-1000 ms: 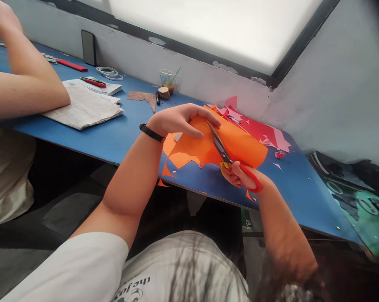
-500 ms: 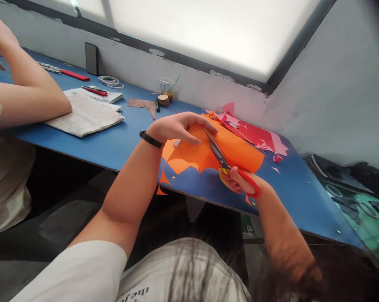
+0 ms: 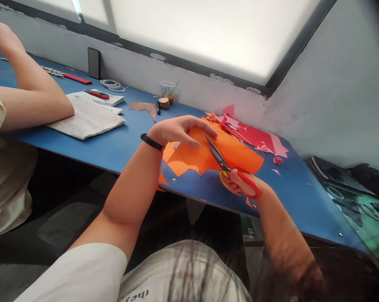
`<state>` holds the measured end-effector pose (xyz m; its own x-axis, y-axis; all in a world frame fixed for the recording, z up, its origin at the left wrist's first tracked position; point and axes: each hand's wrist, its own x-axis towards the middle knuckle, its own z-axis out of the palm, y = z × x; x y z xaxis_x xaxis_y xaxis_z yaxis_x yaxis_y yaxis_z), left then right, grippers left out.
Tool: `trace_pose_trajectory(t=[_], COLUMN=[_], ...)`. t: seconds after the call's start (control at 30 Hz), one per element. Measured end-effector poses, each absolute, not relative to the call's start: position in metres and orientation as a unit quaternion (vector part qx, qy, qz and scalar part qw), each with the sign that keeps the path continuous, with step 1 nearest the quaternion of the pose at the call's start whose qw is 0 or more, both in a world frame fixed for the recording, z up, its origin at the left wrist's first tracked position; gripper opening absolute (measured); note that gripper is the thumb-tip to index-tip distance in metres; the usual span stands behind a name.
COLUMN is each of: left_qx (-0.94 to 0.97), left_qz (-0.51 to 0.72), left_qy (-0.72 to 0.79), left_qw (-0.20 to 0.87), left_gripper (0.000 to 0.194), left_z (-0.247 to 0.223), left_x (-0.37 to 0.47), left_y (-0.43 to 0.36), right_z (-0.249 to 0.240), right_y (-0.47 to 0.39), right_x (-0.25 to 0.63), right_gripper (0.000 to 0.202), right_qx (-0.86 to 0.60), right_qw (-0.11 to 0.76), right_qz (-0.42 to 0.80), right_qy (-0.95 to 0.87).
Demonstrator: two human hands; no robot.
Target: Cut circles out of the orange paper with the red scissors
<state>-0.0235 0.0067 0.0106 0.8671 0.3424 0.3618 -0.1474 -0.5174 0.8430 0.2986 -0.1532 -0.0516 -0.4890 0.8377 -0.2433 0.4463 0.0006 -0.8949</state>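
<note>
An orange sheet of paper (image 3: 242, 155), its near edge cut in curves, lies bent over the blue table. My left hand (image 3: 184, 130) rests curved on the sheet, thumb and fingers holding it from above. In my right hand (image 3: 236, 182) is a pair of scissors (image 3: 219, 157) with red and yellow handles, my fingers wrapped through the loops. The blades lie across the orange paper and point up toward the left fingertips. Orange scraps (image 3: 176, 167) sit beneath my left wrist and at the table's near edge.
Red and pink paper (image 3: 258, 136) is heaped behind the orange sheet. A plastic cup (image 3: 168, 90) stands near the wall by a wooden disc (image 3: 164, 103). At left, a co-worker's forearm (image 3: 35, 102) leans on a folded cloth (image 3: 88, 119). A phone (image 3: 94, 63) leans against the wall.
The view has tilted slightly, so the table items sit a little lower. My hands, the scissors and the orange paper keep almost the same places relative to each other.
</note>
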Motion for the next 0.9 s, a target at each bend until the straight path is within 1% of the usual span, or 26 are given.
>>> trace_pose_trajectory(t=[0.3,0.6,0.9], left_qx=[0.837,0.835,0.811], left_qz=[0.240,0.249,0.257], left_qy=[0.059,0.063,0.069], left_qw=[0.489,0.486,0.522], left_gripper=[0.052,0.051,0.055], left_z=[0.0083,0.0101,0.0088], left_x=[-0.0240,-0.0235,-0.0233], left_y=[0.0111,0.0074,0.0023], right_z=[-0.0534,-0.0445,-0.0493], right_y=[-0.1525,-0.1556,-0.1553], right_x=[0.3015,0.2955,0.2987], right_gripper=[0.097,0.096,0.099], right_qx=[-0.470,-0.483,-0.472], right_qw=[0.172,0.171,0.177], right_qz=[0.520,0.531,0.530], right_qy=[-0.692,-0.675,-0.682])
